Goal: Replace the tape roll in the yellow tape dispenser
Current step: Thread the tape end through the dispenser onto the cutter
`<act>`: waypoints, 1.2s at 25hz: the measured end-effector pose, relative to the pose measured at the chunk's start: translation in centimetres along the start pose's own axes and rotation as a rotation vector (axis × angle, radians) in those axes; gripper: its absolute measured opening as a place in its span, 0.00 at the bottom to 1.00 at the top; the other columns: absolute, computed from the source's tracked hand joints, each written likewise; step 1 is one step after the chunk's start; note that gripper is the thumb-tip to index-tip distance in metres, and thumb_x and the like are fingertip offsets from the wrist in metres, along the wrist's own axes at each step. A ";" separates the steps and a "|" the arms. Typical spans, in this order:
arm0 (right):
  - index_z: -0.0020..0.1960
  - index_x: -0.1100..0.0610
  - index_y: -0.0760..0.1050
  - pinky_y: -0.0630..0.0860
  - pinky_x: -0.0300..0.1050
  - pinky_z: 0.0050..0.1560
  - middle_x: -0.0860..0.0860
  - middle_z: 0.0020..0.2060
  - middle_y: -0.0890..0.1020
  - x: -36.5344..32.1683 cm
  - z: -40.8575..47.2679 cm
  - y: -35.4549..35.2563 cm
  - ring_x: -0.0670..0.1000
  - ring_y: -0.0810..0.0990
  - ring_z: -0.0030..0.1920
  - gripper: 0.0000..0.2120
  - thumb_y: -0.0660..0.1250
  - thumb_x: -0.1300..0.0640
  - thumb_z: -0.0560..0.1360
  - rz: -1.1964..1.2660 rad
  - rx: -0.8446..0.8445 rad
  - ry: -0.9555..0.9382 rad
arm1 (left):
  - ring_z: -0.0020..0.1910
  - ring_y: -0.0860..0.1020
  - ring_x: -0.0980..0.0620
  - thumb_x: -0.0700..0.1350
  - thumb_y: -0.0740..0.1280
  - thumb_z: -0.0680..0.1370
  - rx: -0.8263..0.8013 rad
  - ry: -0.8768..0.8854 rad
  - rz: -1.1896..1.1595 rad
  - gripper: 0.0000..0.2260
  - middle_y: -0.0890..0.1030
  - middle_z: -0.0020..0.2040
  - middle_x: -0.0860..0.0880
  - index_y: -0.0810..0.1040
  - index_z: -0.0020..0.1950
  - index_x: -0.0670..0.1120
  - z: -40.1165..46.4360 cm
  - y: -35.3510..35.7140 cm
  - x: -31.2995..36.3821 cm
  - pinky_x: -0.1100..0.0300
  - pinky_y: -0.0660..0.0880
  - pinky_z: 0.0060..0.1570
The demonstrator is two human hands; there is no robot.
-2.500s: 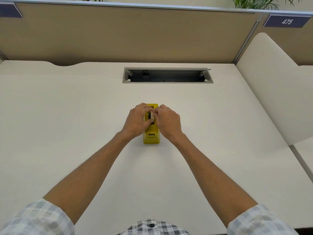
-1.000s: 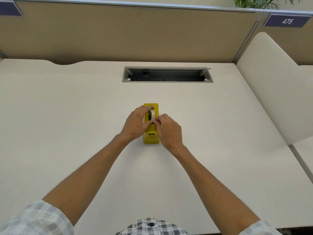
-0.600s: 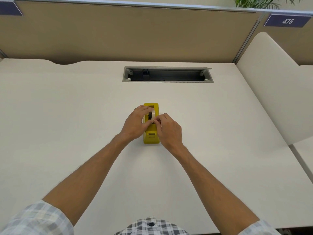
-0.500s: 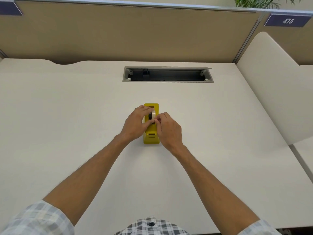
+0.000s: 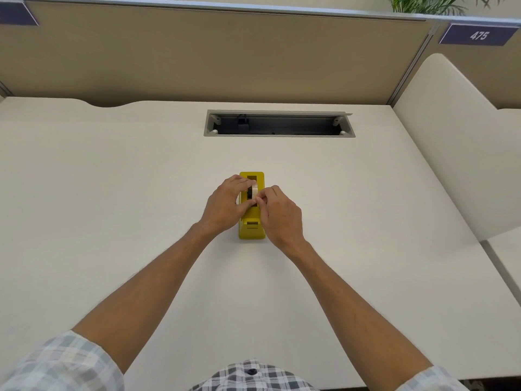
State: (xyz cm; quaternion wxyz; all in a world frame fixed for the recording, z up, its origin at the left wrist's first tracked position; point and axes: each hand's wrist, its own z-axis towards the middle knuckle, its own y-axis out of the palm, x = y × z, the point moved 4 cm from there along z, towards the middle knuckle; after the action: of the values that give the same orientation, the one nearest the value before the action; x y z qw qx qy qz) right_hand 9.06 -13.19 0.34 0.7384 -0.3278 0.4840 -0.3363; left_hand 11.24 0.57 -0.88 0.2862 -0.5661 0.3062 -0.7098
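The yellow tape dispenser (image 5: pixel 251 230) stands in the middle of the pale desk (image 5: pixel 112 193), its cutter end toward me. A whitish tape roll (image 5: pixel 254 191) on a black core sits in its slot, partly hidden by fingers. My left hand (image 5: pixel 225 206) grips the roll and core from the left side. My right hand (image 5: pixel 279 214) pinches at the roll's right edge with thumb and forefinger; whether a tape end is between them I cannot tell.
An open grey cable tray (image 5: pixel 279 124) is recessed in the desk behind the dispenser. A tan partition (image 5: pixel 225 52) closes the far edge, with a cream side panel (image 5: pixel 451 136) on the right. A sign reading 475 (image 5: pixel 479 35) hangs top right.
Both hands stay on the dispenser. My right hand has slid back toward me from the roll's top to its near right side; the roll now shows between the fingers.
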 end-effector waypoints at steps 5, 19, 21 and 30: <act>0.50 0.58 0.77 0.76 0.51 0.34 0.53 0.45 0.80 -0.1 -0.1 -0.1 0.55 0.79 0.38 0.08 0.59 0.57 0.81 0.011 0.011 0.001 | 0.68 0.71 0.51 0.49 0.71 0.74 -0.001 -0.021 -0.001 0.20 0.77 0.66 0.50 0.76 0.65 0.49 0.1 -0.1 0.0 0.49 0.72 0.63; 0.49 0.57 0.78 0.76 0.50 0.33 0.51 0.44 0.81 -0.3 -1.0 -0.4 0.53 0.79 0.36 0.07 0.62 0.56 0.80 0.051 0.059 0.005 | 0.65 0.71 0.52 0.51 0.69 0.74 -0.077 0.021 -0.011 0.21 0.76 0.64 0.50 0.73 0.66 0.50 0.2 0.1 -0.4 0.53 0.72 0.61; 0.49 0.56 0.79 0.76 0.50 0.33 0.51 0.44 0.81 -0.3 -1.1 -0.4 0.53 0.79 0.37 0.07 0.62 0.56 0.80 0.046 0.057 0.004 | 0.65 0.70 0.51 0.44 0.68 0.74 -0.105 0.047 -0.001 0.22 0.74 0.64 0.49 0.72 0.68 0.48 0.0 0.0 -0.2 0.53 0.72 0.62; 0.50 0.57 0.79 0.73 0.45 0.36 0.51 0.44 0.82 -0.1 -1.8 -0.3 0.52 0.78 0.38 0.08 0.62 0.55 0.80 0.030 0.023 0.005 | 0.72 0.65 0.51 0.43 0.67 0.75 -0.107 -0.014 -0.013 0.28 0.68 0.73 0.53 0.64 0.74 0.53 -0.4 0.7 -1.3 0.48 0.69 0.66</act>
State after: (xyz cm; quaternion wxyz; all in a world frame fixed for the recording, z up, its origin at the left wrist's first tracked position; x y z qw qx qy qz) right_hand 7.32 -13.56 0.05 0.7456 -0.3113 0.4870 -0.3316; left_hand 11.11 1.14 -2.29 0.2533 -0.5876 0.3380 -0.6902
